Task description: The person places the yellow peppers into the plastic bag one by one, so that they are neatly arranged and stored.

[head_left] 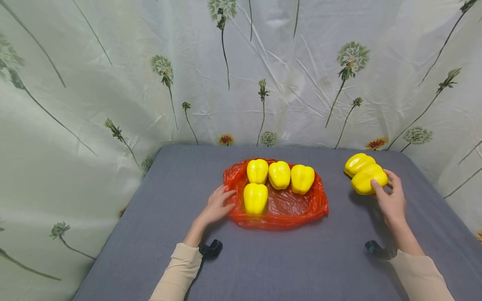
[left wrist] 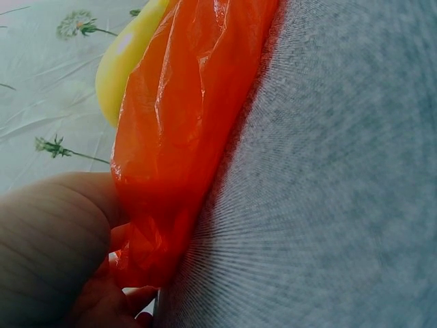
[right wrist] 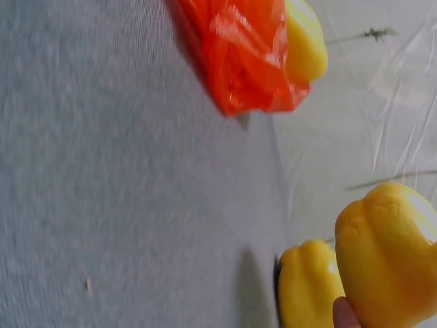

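Observation:
My right hand (head_left: 392, 202) grips a yellow bell pepper (head_left: 369, 179), thumb on its near side; a fingertip shows at its lower edge in the right wrist view. Just behind that pepper lies another yellow bell pepper (head_left: 358, 163), partly covered by it in the head view. At the left end of a red plastic bag (head_left: 288, 221), my left hand (head_left: 217, 205) rests with fingers spread against its rim. The bag lies with its mouth wide, and several yellow peppers (head_left: 279, 174) sit inside, three along the back and one front left (head_left: 256, 198).
A grey cloth-covered table (head_left: 263, 263) carries everything. Behind and to the left hangs a pale curtain (head_left: 286, 108) printed with dandelions, meeting the table's back edge. Dark wrist bands (head_left: 211, 249) sit on both wrists.

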{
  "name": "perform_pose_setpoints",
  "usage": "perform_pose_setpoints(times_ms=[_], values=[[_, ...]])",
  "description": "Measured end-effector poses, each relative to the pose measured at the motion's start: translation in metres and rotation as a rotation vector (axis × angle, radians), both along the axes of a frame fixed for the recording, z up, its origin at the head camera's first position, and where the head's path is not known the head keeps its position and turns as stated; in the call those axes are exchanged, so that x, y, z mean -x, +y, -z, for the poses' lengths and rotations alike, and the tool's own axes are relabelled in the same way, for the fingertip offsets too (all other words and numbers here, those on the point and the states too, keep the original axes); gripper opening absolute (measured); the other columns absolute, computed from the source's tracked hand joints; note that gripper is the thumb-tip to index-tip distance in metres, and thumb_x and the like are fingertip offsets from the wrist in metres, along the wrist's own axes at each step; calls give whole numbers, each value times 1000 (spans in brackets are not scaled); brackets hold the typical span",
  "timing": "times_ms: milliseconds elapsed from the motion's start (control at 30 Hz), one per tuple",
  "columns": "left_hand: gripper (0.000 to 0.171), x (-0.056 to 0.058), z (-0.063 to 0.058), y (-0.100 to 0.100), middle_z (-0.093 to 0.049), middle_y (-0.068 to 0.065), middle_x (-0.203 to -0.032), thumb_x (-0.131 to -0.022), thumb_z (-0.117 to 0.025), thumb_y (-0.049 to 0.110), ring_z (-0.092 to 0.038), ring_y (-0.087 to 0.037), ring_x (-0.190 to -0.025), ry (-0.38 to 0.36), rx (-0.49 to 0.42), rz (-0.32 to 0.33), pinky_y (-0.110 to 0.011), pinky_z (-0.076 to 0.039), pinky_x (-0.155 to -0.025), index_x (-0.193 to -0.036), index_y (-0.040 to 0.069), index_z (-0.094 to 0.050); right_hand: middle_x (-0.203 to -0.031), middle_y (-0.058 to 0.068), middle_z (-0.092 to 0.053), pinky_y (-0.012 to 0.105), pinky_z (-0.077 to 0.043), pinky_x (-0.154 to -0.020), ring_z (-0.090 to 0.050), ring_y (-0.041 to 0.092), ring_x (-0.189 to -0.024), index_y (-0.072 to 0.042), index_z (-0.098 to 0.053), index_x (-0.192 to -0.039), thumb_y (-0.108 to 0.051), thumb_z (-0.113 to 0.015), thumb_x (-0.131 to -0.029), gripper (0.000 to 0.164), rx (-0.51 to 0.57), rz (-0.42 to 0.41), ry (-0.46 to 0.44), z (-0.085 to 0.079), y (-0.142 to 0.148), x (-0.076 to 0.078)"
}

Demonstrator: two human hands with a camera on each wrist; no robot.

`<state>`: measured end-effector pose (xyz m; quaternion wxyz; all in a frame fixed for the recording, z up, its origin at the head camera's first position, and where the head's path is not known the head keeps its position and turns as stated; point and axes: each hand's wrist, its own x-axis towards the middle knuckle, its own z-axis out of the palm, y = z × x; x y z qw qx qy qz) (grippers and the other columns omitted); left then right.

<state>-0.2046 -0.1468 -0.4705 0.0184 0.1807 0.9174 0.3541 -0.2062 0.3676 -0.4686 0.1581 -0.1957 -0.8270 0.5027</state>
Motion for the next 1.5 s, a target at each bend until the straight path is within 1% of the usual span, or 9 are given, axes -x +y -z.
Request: perform_pose_setpoints(times_ms=[167,467,567,800,1000,1167,1300,1400,1500], values=[[46,0,-1,0,-36,-23,-148,-87,-59,19,-21,-40,-141,3,1,1,-62,-16,-112,-131,5,-53,-137,15,-32,3,-45,-60,-46,-14,-77,-43,-26,-142,-47,-52,-91,58,-45,-45,40,-5,-11,-3],[47,0,-1,0,-34,-22,-149,-88,-59,20,-21,-40,-141,1,10,-3,-61,-16,-113,-132,6,-52,-136,28,-33,1,-44,-62,-44,-20,-72,-15,-23,-148,-32,-49,-96,61,-53,-161,62,-65,-72,-40],[48,0,0,0,-34,-21,-149,-88,-59,20,-21,-39,-142,-5,18,-5,-62,-16,-113,-133,7,-51,-135,27,-36,2,-46,-63,-46,-19,-72,-14,-24,-148,-31,-50,-95,61,-58,-190,72,-64,-76,-40],[48,0,0,0,-32,-20,-151,-88,-58,22,-19,-38,-143,-23,26,-8,-60,-15,-114,-134,7,-50,-124,4,-43,7,-50,-66,-52,-16,-78,-36,-30,-144,-43,-54,-91,58,-74,-238,84,-27,-68,-22],[48,0,0,0,-33,-21,-150,-88,-58,21,-19,-38,-143,-14,25,-7,-61,-15,-114,-133,7,-51,-133,25,-38,10,-52,-68,-52,-16,-79,-17,-28,-147,-33,-52,-95,59,-34,-371,72,-60,-101,-41],[48,0,-1,0,-33,-20,-151,-89,-58,22,-18,-38,-143,-17,23,0,-60,-14,-114,-134,7,-50,-137,27,-39,11,-53,-71,-51,-18,-82,-15,-28,-147,-32,-51,-95,59,-57,-430,29,-69,-122,-49],[48,-1,-1,1,-33,-20,-150,-89,-58,22,-19,-38,-143,-15,27,2,-60,-14,-114,-134,7,-51,-136,25,-41,21,-56,-76,-62,10,-97,-16,-29,-146,-36,-51,-95,59,-108,-457,-18,-67,-131,-49],[48,0,-1,0,-34,-20,-150,-88,-58,21,-19,-38,-143,-15,23,2,-61,-15,-114,-133,7,-51,-136,24,-42,29,-57,-79,-60,37,-107,-19,-27,-147,-39,-50,-95,60,-131,-484,-54,-66,-137,-49],[48,-1,-1,0,-33,-20,-150,-88,-58,21,-19,-38,-143,-19,16,2,-61,-14,-114,-133,7,-51,-136,23,-41,36,-56,-81,-56,43,-114,-21,-27,-147,-43,-50,-94,62,-131,-519,-86,-67,-143,-50]])
